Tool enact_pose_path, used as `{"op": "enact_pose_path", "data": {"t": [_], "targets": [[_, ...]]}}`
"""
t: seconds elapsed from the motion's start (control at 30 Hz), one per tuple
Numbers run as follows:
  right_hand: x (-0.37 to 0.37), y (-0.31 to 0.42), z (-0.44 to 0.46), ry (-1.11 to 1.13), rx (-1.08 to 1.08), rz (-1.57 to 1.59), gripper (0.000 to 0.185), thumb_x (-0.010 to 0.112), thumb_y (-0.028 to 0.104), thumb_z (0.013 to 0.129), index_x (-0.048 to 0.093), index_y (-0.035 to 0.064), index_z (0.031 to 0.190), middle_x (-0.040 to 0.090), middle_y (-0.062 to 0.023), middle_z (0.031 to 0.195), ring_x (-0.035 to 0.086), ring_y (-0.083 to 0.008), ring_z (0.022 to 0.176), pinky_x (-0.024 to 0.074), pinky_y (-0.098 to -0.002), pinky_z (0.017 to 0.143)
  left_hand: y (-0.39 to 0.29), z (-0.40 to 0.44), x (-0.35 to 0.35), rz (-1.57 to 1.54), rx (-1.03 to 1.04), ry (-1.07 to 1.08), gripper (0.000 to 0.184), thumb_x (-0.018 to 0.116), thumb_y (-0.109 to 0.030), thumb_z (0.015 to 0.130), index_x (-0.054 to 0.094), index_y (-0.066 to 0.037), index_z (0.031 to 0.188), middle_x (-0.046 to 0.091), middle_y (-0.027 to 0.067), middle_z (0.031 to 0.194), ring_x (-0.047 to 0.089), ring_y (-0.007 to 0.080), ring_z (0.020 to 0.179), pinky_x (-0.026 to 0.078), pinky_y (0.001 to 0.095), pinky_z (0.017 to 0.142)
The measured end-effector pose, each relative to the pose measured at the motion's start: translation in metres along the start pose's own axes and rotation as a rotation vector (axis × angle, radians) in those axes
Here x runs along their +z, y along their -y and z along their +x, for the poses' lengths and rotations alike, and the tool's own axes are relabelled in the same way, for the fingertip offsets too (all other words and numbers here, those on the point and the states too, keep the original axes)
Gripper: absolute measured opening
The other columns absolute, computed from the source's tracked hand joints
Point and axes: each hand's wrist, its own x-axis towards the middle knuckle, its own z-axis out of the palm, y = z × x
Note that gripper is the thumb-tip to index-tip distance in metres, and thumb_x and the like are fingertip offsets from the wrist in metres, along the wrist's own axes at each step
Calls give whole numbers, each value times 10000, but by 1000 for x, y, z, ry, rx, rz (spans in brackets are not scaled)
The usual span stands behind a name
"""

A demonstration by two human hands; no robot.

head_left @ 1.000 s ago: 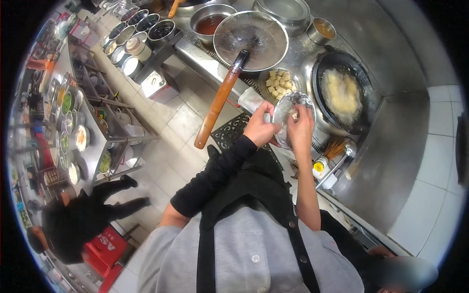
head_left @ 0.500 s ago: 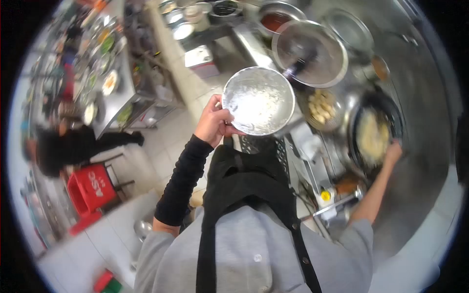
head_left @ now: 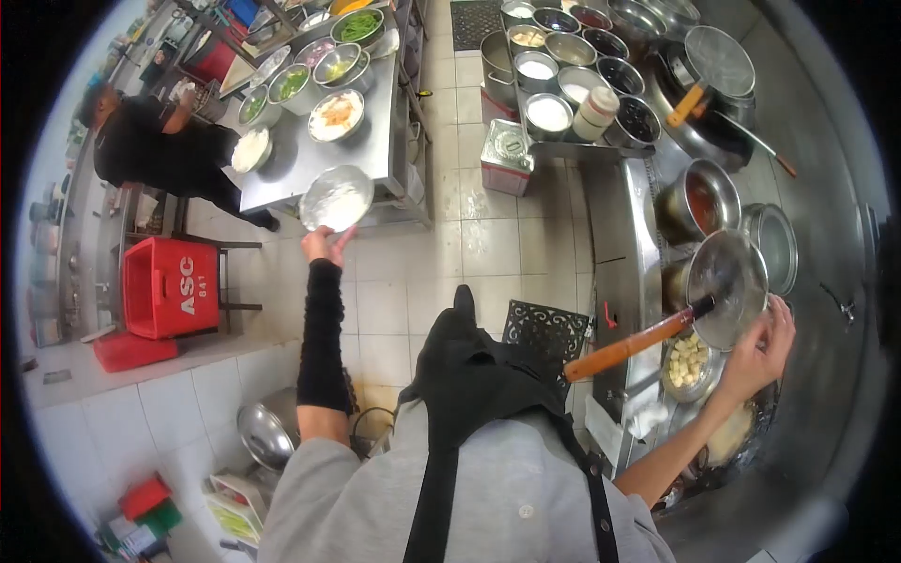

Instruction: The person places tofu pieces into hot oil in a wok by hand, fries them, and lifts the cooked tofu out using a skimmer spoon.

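Note:
My left hand [head_left: 324, 246] grips the rim of a metal bowl [head_left: 337, 198] with white powder inside, held out by the corner of the steel table [head_left: 375, 155]. On the right, my right hand [head_left: 762, 349] is at the rim of a wide strainer [head_left: 727, 286] with a wooden handle; its fingers are bent, and whether they grip the rim is unclear. Just below the strainer lies a basket of pale cubes [head_left: 688, 362]. Partly behind my right forearm, the wok [head_left: 730, 436] holds pale frying food.
A person in black [head_left: 155, 141] stands at the far left. A red crate [head_left: 172, 286] sits below them. Bowls of vegetables cover the steel table. Seasoning containers [head_left: 547, 114] and a red-liquid pot [head_left: 699, 199] line the right. A black mat [head_left: 544, 336] lies on the floor.
The view has turned left. My left hand has carried the powder bowl out to the steel table. My right hand has left the bowl, reached the wok's edge, then moved up to the strainer.

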Motion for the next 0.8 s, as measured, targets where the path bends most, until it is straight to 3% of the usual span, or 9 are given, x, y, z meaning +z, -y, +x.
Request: {"op": "enact_pose_path", "data": {"t": [0.17,0.27,0.37,0.4,0.43,0.5,0.53,0.67,0.8], "targets": [[45,49,12,149,68,21,244,588,-22,965,709,30,1171,671,-129,1210,673,-266,1088,575,-361,827,-33,146,-47,-107,69,-34,413,463,148,785,478,175,1197,517,258,1262,565,444,1134,620,657,917],[59,52,7,176,120,-18,233,587,-15,968,704,30,1165,668,-123,1206,677,-278,1071,579,-369,822,-36,174,-44,-26,60,210,414,508,-53,937,465,93,1322,479,187,1371,514,366,1249,521,666,1031],[62,51,4,187,213,-55,219,593,1,971,714,36,1150,671,-128,1212,682,-271,1059,578,-365,812,-13,206,-57,17,-75,57,622,553,-240,962,368,34,1488,249,146,1597,256,322,1462,413,690,1068],[63,47,3,177,235,-45,215,595,5,971,718,39,1144,674,-129,1208,683,-266,1053,578,-358,811,-9,179,-36,253,-59,54,687,575,-247,946,303,39,1509,257,151,1572,263,342,1443,407,706,1058],[64,39,1,158,265,-51,210,596,10,972,722,41,1137,677,-129,1205,684,-261,1047,577,-351,810,-21,106,38,147,-200,-29,664,579,-217,936,296,52,1473,241,169,1537,261,395,1417,425,711,1045],[60,17,-3,117,330,-45,203,603,14,968,730,45,1122,687,-127,1179,686,-242,1032,577,-334,805,2,71,70,157,-393,220,584,580,-129,930,333,83,1414,161,298,1581,240,508,1468,405,660,1129],[62,8,-1,95,359,-20,199,608,14,963,734,46,1114,692,-124,1158,687,-229,1023,577,-324,802,-5,15,130,227,-558,319,665,580,-129,934,285,79,1493,134,300,1607,345,532,1417,414,629,1138],[88,-22,33,-29,472,189,212,620,7,942,728,31,1123,691,-112,1100,686,-198,993,588,-325,786,7,-89,263,398,-649,770,710,624,-94,915,300,34,1533,383,261,1514,514,504,1311,463,556,1102],[129,-84,90,-23,493,258,228,629,24,932,718,24,1142,692,-125,1097,692,-215,979,585,-317,793,25,-138,380,640,-473,1089,581,639,-77,932,428,42,1461,452,226,1496,590,385,1257,510,473,1050]]}}
